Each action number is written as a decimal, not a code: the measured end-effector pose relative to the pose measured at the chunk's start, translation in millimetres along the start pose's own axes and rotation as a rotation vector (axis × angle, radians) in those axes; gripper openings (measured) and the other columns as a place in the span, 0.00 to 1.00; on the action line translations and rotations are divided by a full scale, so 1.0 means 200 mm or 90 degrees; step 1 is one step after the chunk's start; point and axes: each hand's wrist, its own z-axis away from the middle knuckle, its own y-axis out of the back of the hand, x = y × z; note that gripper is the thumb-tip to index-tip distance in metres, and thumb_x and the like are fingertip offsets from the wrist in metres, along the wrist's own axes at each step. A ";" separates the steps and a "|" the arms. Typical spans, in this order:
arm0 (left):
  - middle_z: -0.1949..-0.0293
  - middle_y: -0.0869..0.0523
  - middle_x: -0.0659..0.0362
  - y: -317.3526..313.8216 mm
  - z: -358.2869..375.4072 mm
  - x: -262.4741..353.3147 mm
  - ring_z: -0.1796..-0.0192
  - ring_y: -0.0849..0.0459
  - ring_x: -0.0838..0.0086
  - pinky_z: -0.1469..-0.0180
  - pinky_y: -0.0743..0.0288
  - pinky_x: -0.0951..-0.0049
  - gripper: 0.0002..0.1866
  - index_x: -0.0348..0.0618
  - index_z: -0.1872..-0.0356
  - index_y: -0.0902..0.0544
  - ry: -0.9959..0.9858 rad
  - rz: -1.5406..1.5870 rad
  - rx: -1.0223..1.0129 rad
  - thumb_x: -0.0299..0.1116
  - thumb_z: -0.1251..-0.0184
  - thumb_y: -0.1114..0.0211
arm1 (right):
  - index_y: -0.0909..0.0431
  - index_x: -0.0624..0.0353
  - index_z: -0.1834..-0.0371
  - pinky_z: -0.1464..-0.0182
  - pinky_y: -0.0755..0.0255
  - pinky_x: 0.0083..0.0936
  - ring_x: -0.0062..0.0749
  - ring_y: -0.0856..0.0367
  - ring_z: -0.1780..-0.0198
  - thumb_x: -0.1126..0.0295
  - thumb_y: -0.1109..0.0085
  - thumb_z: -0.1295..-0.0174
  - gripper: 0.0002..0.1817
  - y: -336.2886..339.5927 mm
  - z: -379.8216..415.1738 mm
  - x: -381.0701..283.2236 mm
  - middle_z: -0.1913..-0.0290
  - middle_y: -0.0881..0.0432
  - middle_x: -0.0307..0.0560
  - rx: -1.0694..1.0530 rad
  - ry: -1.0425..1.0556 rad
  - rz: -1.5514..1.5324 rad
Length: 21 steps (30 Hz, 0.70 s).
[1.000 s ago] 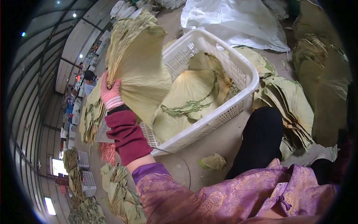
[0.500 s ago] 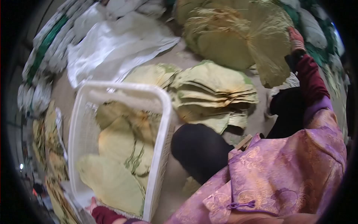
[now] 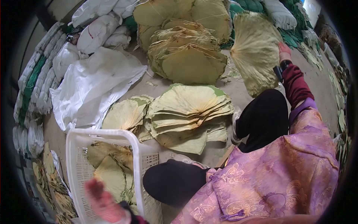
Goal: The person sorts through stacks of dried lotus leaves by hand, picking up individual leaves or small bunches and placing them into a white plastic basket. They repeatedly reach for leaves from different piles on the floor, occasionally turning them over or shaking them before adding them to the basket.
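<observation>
At the upper right, my right hand is closed on the edge of a large dried lotus leaf, held up with its ribbed face showing. My left hand, blurred, hovers over the near part of a white plastic basket, its fingers apart and nothing visible in them. Inside that basket lie several dried leaves. In front of my knees a stack of pale leaves fans out on the floor. Behind it stands a darker leaf pile.
A white plastic sheet is spread at the left, near stuffed white sacks. More leaves lie left of the basket. White and green bundles line the back right. My bent knees flank the leaf stack.
My left hand has left the basket's near corner and now hovers over the basket. The leaf in my right hand has come away from the darker pile and hangs apart. My view has shifted.
</observation>
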 end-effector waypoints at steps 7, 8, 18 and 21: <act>0.50 0.23 0.56 -0.98 0.24 0.19 0.49 0.24 0.71 0.46 0.29 0.72 0.30 0.36 0.39 0.34 0.306 0.376 -0.234 0.25 0.43 0.33 | 0.25 0.75 0.59 0.54 0.30 0.36 0.48 0.22 0.61 0.55 0.46 0.42 0.26 -0.55 0.33 0.87 0.59 0.19 0.60 0.144 -0.429 -0.414; 0.52 0.23 0.57 -1.04 0.24 0.17 0.50 0.24 0.72 0.46 0.28 0.73 0.28 0.36 0.40 0.33 0.330 0.367 -0.249 0.24 0.42 0.34 | 0.25 0.76 0.60 0.54 0.30 0.36 0.46 0.22 0.62 0.57 0.46 0.42 0.25 -0.69 0.38 1.05 0.59 0.19 0.59 0.151 -0.507 -0.401; 0.47 0.26 0.47 -1.65 0.30 -0.39 0.47 0.24 0.69 0.47 0.29 0.75 0.31 0.33 0.37 0.37 0.576 0.201 -0.316 0.25 0.42 0.35 | 0.18 0.60 0.67 0.65 0.28 0.34 0.35 0.19 0.70 0.47 0.45 0.49 0.25 -0.90 1.07 0.65 0.75 0.18 0.50 -0.979 0.234 0.269; 0.45 0.27 0.44 -1.76 0.36 -0.70 0.44 0.26 0.65 0.44 0.30 0.73 0.33 0.32 0.37 0.38 0.645 0.179 -0.199 0.27 0.43 0.34 | 0.20 0.57 0.71 0.76 0.34 0.29 0.25 0.28 0.78 0.55 0.44 0.45 0.16 -0.80 0.86 0.03 0.80 0.25 0.42 -0.976 0.218 -0.023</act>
